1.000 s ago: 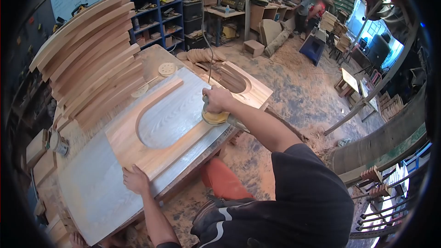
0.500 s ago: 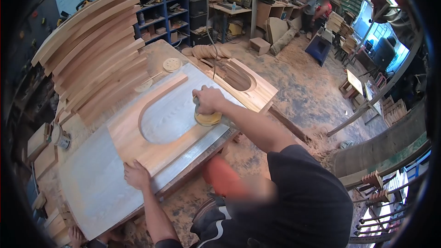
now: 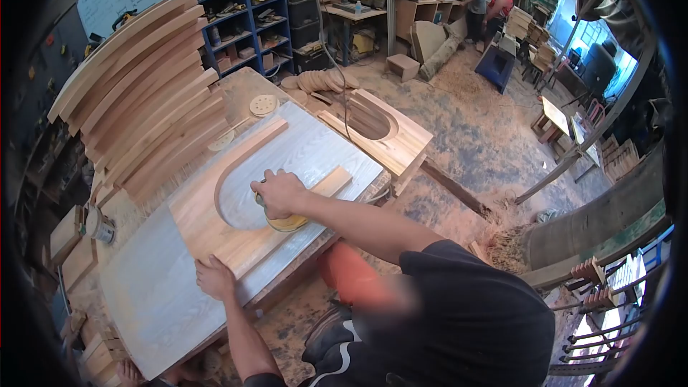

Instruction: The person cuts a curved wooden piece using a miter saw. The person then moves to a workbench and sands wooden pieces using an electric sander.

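A U-shaped wooden panel [image 3: 193, 218] lies on a grey-white board [image 3: 150, 294] on the workbench, its rounded cut-out facing the far right. My right hand [image 3: 279, 193] is wrapped over an orbital sander [image 3: 288, 223] with a yellowish pad, which rests on the panel's near arm. Most of the sander's body is hidden under the palm. At the panel's near-left corner, my left hand [image 3: 215, 278] grips the edge, fingers over the wood.
Curved wooden pieces [image 3: 136, 79] are stacked at the left. Sanding discs [image 3: 263, 105] and a tub [image 3: 99, 226] lie around the board. Another cut-out wooden piece [image 3: 408, 140] sits beyond it. A cord [image 3: 331, 57] hangs down. Two people [image 3: 487, 11] stand far back; another person's hand [image 3: 129, 373] shows at lower left.
My right hand has slid the sander leftward and nearer along the panel's near arm, uncovering that arm's far end. My left hand stays at the corner. The view has shifted slightly.
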The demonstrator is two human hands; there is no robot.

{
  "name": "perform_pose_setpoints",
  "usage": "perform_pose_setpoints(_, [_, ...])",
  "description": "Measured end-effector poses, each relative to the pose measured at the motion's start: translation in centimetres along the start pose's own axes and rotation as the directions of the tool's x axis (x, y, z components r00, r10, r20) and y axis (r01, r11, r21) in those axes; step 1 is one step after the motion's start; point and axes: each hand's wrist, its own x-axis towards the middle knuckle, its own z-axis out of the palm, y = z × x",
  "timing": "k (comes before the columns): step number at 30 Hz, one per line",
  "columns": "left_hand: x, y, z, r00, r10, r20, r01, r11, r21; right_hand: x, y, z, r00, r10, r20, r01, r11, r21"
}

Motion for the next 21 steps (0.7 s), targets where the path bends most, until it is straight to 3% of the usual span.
perform_pose_setpoints(10, [-0.1,-0.1,0.1,1.0,0.013,-0.009,-0.013,1.0,-0.003,-0.5,2.2,-0.8,0.996,0.094,0.006,-0.094,0.995,0.016])
perform_pose_setpoints(21, [0.1,0.2,-0.2,1.0,-0.001,0.001,0.001,1.0,-0.013,-3.5,12.7,-4.4,0.905,0.422,-0.053,-0.423,0.906,-0.006])
